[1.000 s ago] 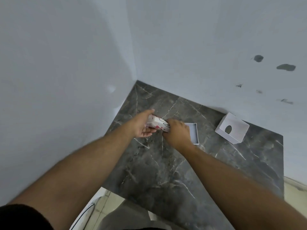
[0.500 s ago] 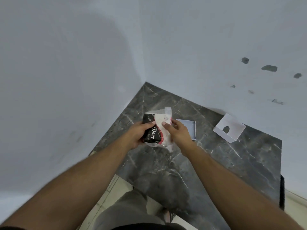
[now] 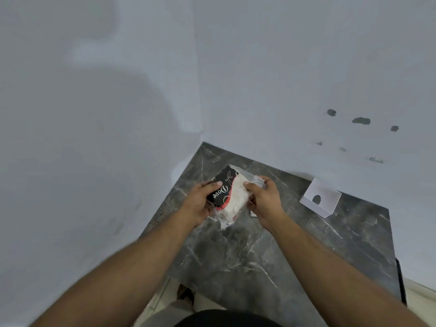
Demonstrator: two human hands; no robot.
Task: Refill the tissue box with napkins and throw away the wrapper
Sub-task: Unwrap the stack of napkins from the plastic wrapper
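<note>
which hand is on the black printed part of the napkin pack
The left hand, thumb across the black label of the napkin pack. The right hand grips the clear wrapper end instead.

Dark marble table [image 3: 238, 260] bears a white tissue box cover [image 3: 326, 200].

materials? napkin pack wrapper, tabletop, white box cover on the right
Wrapper: thin glossy plastic film, clear at the crinkled ends, printed black and red.
Tabletop: dark grey with white veins, marble or a marble-look slab; faint sheen.
Box cover: smooth matte white with an oval hole, probably plastic; can't rule out coated card.
</note>
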